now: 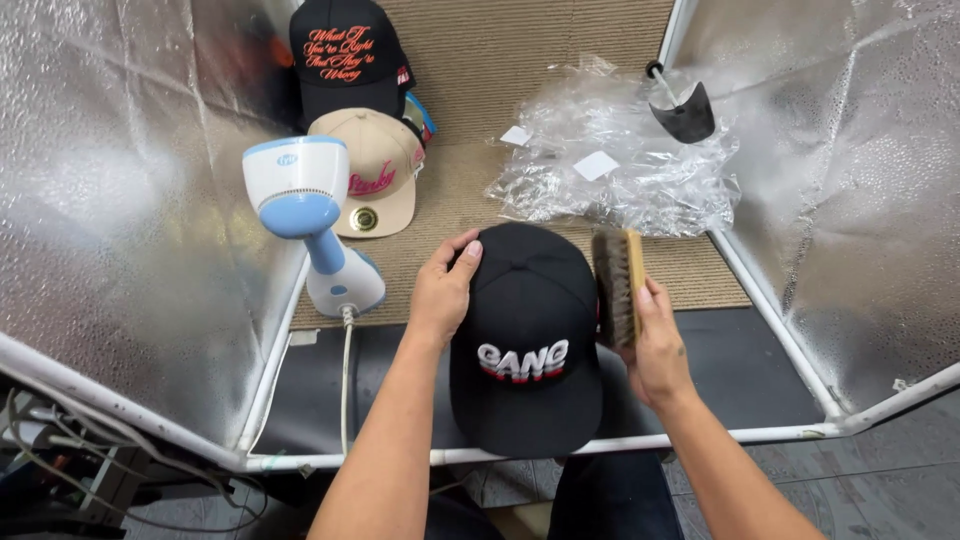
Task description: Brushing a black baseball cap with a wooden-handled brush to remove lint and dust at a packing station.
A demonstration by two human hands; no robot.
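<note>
Between the two hands sits a black cap [524,340] with white letters on its front. The left hand [443,290] rests on the cap's left side, fingers curled over the top. Past the right hand lies a pile of clear plastic bags [620,165]. Past the left hand stands a white and blue steamer [305,215]. The right hand [658,350] is closed around a wooden brush [618,285], its bristles touching the cap's right side.
</note>
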